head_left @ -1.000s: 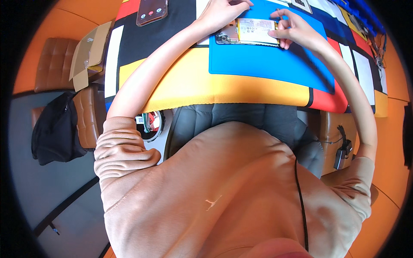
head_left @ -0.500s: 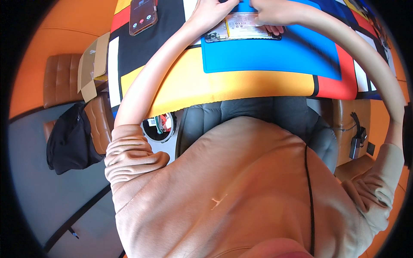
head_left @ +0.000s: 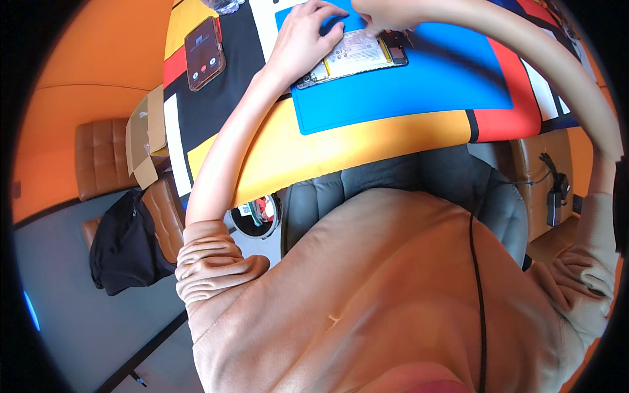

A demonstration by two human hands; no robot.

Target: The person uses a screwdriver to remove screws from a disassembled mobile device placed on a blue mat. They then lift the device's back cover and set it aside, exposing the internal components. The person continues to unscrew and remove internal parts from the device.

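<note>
An opened smartphone with its back cover off (head_left: 397, 54) lies on a blue mat (head_left: 419, 98), its silvery-white battery (head_left: 357, 54) and circuit parts exposed. My left hand (head_left: 303, 40) rests over its far left part, thumb and forefinger spread apart with a gap between them, fingers bent toward the mat. My right hand (head_left: 388, 14) is closed above the far edge of the battery, fingertips pointing down at it. Whatever those fingers may hold is too blurred and hidden to make out.
Another phone, screen lit (head_left: 204, 54), lies at the table's left. Past it sits a clear plastic bundle (head_left: 225, 5). Below the left edge are an open cardboard box (head_left: 145, 139) and a bin (head_left: 257, 216). A black cable (head_left: 477, 288) runs down my front.
My view has shifted, so the table sits lower. My left hand has drawn apart from my right and its fingers have spread. My right hand has uncovered more of the phone's right end.
</note>
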